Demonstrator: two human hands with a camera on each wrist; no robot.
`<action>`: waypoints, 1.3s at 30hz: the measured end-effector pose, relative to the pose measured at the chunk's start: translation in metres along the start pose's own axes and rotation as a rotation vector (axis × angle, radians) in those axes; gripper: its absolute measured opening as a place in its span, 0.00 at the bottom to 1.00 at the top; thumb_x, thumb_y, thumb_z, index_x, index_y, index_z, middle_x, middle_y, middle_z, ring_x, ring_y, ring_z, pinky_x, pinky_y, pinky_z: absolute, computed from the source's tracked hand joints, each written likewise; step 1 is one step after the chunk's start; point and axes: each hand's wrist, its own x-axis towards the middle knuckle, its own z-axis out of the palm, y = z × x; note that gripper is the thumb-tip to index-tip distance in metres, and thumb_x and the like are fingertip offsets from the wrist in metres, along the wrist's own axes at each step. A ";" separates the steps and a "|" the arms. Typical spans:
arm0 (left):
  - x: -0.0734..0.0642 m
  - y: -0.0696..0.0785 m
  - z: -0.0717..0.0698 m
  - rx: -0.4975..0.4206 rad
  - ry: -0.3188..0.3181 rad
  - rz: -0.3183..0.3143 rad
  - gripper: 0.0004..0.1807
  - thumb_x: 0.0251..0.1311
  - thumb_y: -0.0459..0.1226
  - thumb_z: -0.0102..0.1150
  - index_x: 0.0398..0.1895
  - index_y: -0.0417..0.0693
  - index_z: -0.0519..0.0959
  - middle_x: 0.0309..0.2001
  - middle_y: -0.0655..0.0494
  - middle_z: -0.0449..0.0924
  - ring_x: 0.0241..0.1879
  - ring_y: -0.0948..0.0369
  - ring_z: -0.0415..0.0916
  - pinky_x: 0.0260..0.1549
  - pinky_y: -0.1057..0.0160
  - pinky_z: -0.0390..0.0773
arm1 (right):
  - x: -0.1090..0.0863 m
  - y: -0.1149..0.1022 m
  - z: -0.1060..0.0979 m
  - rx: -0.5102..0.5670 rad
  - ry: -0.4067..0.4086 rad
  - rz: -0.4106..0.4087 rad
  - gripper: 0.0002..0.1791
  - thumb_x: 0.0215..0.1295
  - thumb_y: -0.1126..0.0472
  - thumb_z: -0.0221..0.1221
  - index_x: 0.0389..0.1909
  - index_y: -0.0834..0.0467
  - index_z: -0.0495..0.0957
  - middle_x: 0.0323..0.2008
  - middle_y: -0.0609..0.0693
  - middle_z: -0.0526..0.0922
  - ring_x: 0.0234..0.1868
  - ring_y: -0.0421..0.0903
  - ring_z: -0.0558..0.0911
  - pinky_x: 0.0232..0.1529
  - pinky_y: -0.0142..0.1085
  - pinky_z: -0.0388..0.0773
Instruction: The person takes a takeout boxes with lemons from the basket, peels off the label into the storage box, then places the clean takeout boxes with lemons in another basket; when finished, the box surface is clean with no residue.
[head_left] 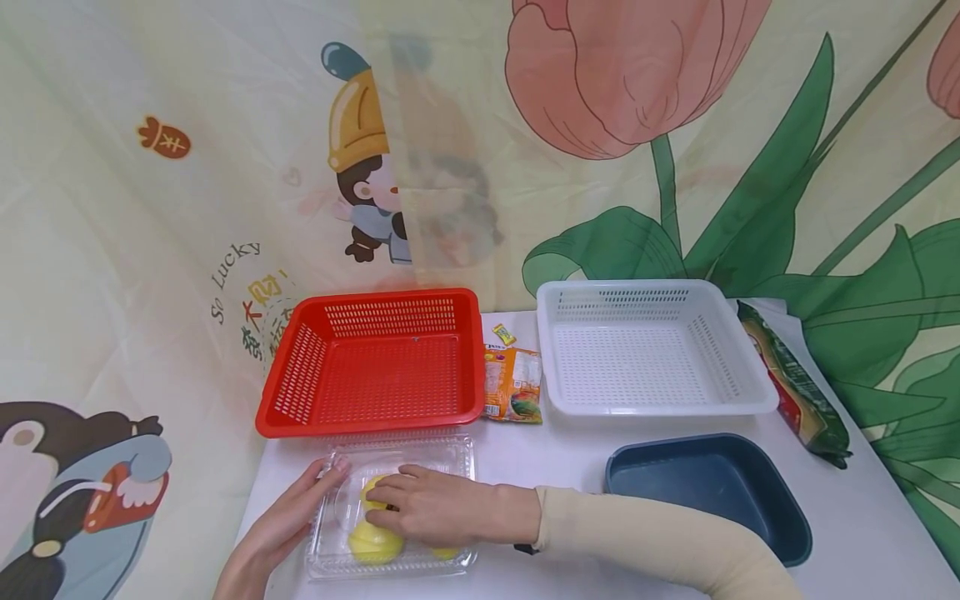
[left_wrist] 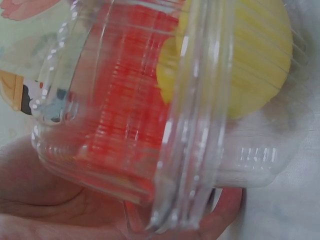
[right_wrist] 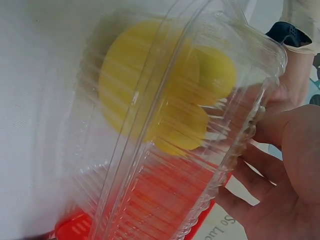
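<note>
So the left hand [head_left: 288, 512] has its fingers hooked on the side of a clear plastic clamshell box [head_left: 438, 457], holding it at the left edge, while the right hand [head_left: 450, 507] sits across the top, fingers pretty straight, a bit spread, and resting on the lid, which looks closed in both wrist views. There are three roundish yellow pieces [head_left: 375, 543] inside, right under the right fingers, one way bigger than the other two, and I honestly can't tell what they are. Just beyond the fingers of both hands there's a red basket [head_left: 390, 379], then off past the right fingertips to the right, an orange snack packet [head_left: 517, 385] with a tiny yellow wrapper [head_left: 503, 334] behind it. Further right from the fingers on the white worktop [head_left: 543, 467] you get a white basket [head_left: 630, 367], a dark blue tray [head_left: 705, 471] partly behind the right sleeve, and a green package [head_left: 797, 387] well apart from everything my eye calls the action
</note>
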 end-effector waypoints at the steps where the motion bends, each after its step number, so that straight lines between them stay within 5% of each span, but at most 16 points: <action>1: 0.000 0.000 0.000 0.000 0.000 -0.003 0.50 0.70 0.63 0.47 0.81 0.43 0.42 0.78 0.35 0.44 0.76 0.36 0.43 0.67 0.22 0.49 | -0.001 0.000 0.000 0.006 0.005 -0.001 0.22 0.80 0.55 0.49 0.72 0.47 0.69 0.72 0.45 0.71 0.73 0.42 0.69 0.74 0.39 0.67; 20: 0.001 0.001 0.001 0.019 0.009 -0.046 0.53 0.68 0.67 0.47 0.81 0.45 0.41 0.79 0.35 0.43 0.76 0.35 0.44 0.68 0.23 0.51 | -0.005 0.004 0.005 0.082 0.111 -0.008 0.18 0.77 0.55 0.56 0.64 0.48 0.78 0.62 0.43 0.80 0.65 0.40 0.76 0.70 0.31 0.69; 39: 0.002 0.000 -0.001 0.021 0.003 -0.024 0.49 0.69 0.66 0.47 0.81 0.48 0.45 0.79 0.37 0.45 0.75 0.37 0.46 0.67 0.23 0.54 | -0.003 0.006 0.006 0.095 0.114 -0.002 0.15 0.75 0.57 0.58 0.60 0.50 0.79 0.61 0.45 0.80 0.63 0.39 0.77 0.67 0.28 0.71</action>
